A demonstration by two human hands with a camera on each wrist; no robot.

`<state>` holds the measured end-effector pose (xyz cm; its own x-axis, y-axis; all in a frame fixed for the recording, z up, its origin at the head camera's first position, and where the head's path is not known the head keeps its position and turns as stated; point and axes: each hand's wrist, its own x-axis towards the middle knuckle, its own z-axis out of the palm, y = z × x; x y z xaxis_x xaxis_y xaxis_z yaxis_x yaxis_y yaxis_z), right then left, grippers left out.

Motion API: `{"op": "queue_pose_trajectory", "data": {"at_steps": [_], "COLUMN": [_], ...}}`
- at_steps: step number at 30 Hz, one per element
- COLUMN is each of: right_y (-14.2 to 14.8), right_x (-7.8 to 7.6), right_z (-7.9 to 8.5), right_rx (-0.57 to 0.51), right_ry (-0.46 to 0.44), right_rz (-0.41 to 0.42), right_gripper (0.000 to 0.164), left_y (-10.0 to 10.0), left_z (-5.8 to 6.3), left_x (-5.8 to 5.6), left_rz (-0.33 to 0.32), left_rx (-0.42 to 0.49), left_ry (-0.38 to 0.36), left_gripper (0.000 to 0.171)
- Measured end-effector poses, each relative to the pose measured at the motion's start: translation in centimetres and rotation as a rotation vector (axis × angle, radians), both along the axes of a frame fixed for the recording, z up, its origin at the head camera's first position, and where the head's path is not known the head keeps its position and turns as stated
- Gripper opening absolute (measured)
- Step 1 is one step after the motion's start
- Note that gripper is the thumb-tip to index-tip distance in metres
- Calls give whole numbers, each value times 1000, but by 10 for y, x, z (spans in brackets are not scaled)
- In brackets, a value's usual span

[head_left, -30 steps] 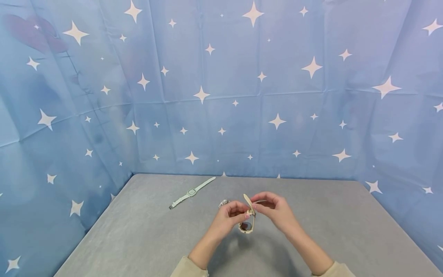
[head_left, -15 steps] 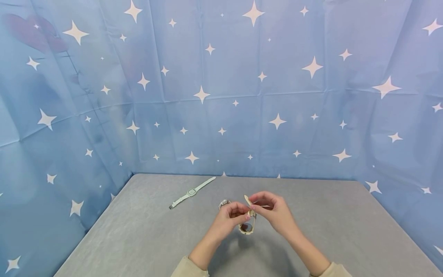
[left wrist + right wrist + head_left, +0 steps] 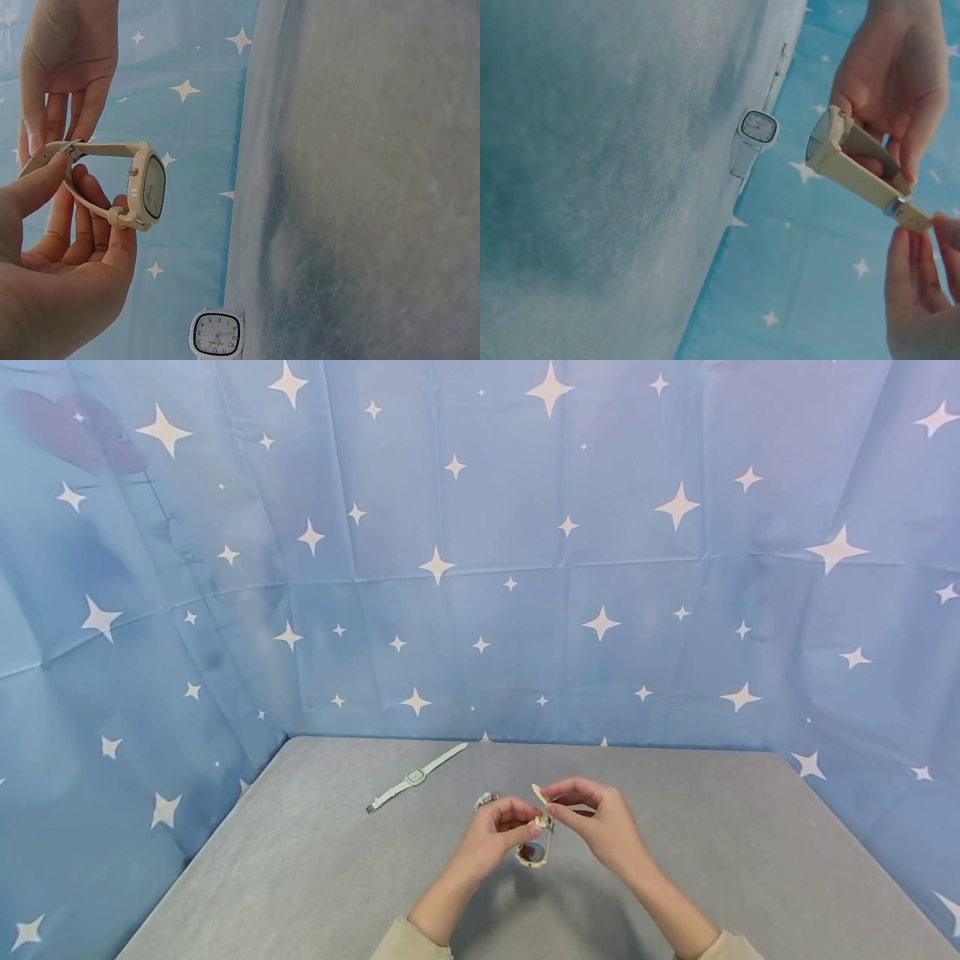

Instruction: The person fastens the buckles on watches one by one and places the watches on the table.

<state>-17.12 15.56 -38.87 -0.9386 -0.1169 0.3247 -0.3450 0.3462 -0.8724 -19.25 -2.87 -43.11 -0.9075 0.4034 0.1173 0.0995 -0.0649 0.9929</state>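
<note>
A cream wristwatch (image 3: 532, 855) hangs above the table between both hands, its strap forming a loop with the case lowest. My left hand (image 3: 495, 835) pinches the strap at the buckle (image 3: 73, 147) between thumb and fingers. With thumb and fingertips, my right hand (image 3: 596, 818) grips the strap's free end (image 3: 537, 792), which passes through the buckle. In the right wrist view, the strap (image 3: 866, 181) runs from the case to the right fingers, and small holes show near its tip. The left fingers partly hide the loop in the head view.
A pale green wristwatch (image 3: 416, 776) lies stretched out on the grey table (image 3: 337, 877), to the left. Just behind my left hand sits a silvery-white watch (image 3: 486, 798), partly covered. A blue star-patterned cloth (image 3: 495, 610) stands behind the table.
My right thumb and fingers have closed farther over the strap's free end, so less of it shows. The left hand stays almost still, and the two table watches have not moved.
</note>
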Motion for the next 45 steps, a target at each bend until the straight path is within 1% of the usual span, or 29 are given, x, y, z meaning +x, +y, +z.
{"op": "queue_pose_trajectory", "data": {"at_steps": [7, 14, 27, 45], "right_y": [2, 3, 5, 7], "right_x": [2, 2, 2, 1], "right_z": [-1, -1, -2, -4], "right_rx": [13, 9, 46, 70], "right_ry": [2, 14, 60, 89], "right_rz": [-10, 5, -2, 3], "right_gripper": [14, 13, 11, 14], "left_y": [0, 1, 0, -1], "left_z": [-1, -1, -3, -2], "left_x": [0, 0, -2, -2], "left_rz": [11, 14, 16, 13], "left_rx": [-2, 10, 14, 7], "left_ry": [-9, -15, 1, 7], "left_gripper": [26, 26, 26, 26]}}
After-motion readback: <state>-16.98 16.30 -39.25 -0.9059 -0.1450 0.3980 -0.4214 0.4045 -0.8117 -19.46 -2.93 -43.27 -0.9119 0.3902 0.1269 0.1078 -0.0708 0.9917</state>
